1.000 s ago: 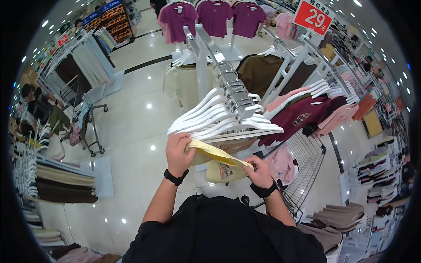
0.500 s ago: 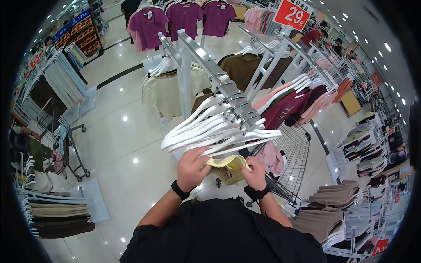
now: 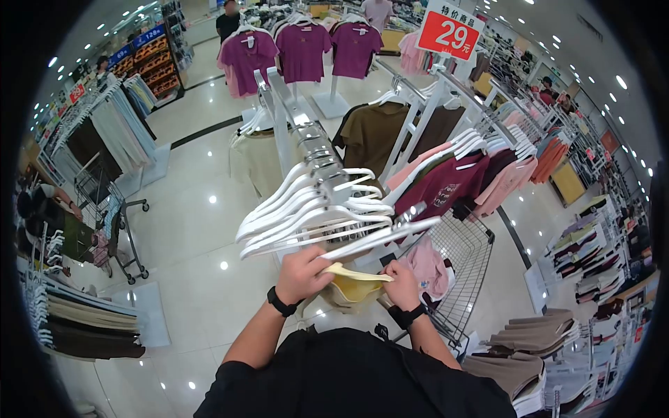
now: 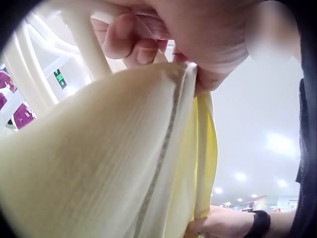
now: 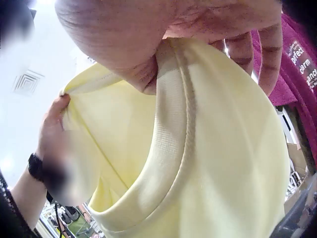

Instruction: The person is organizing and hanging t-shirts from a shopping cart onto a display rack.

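Note:
A pale yellow T-shirt point(image 3: 355, 287) hangs between my two hands, its ribbed collar point(image 5: 166, 144) stretched into a wide opening. My left hand point(image 3: 301, 276) pinches one side of the neckline, and its fingers point(image 4: 121, 37) also curl at the end of a white hanger point(image 3: 376, 240). That hanger slants up to the right, its metal hook standing apart from the rail. On the other side, my right hand point(image 3: 402, 285) grips the collar between thumb and fingers. The shirt's lower part drops below my hands, mostly hidden in the head view.
Several white hangers point(image 3: 300, 219) crowd the end of a metal rail point(image 3: 306, 132) just ahead. A wire shopping cart point(image 3: 460, 268) holding a pink garment point(image 3: 428, 268) stands to the right. Maroon shirts point(image 3: 446, 184) hang beyond it, below a red price sign point(image 3: 449, 31).
The slanted white hanger has come away from the rail, its hook now free to the right of the others. The collar went from taut to slack, then was pulled wider again between both hands.

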A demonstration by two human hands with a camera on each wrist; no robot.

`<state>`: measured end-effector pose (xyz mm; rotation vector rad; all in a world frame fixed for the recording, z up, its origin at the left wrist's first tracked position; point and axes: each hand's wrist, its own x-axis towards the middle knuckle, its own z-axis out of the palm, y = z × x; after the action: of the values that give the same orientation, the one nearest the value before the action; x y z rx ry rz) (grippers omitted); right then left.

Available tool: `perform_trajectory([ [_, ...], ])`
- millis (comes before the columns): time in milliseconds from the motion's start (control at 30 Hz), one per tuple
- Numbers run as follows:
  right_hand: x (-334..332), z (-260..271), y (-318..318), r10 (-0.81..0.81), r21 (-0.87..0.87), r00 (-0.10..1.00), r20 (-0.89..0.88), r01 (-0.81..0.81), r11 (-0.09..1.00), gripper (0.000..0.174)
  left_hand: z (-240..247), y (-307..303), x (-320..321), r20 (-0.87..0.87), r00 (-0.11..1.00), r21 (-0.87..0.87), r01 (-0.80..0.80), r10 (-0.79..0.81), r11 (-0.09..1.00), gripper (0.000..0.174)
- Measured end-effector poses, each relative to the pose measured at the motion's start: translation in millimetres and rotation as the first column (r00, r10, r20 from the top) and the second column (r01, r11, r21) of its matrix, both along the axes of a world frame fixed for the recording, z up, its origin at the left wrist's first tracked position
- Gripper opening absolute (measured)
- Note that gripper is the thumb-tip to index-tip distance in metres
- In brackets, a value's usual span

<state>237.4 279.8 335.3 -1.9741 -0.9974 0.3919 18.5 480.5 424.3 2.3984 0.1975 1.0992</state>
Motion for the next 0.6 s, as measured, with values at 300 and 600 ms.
perform_trajectory([
  [300,91,-2,-72,-0.070,0.117,0.575,-0.815,0.282,0.952,0.007,-49,-89,-9,0.164,0.969,-0.088,-0.170,0.183,0.981,0.021],
  [600,132,-75,-111,0.495,0.469,-0.150,-0.856,0.175,0.866,0.012,-26,-133,-13,0.117,0.985,-0.179,-0.103,0.125,0.979,0.014],
])
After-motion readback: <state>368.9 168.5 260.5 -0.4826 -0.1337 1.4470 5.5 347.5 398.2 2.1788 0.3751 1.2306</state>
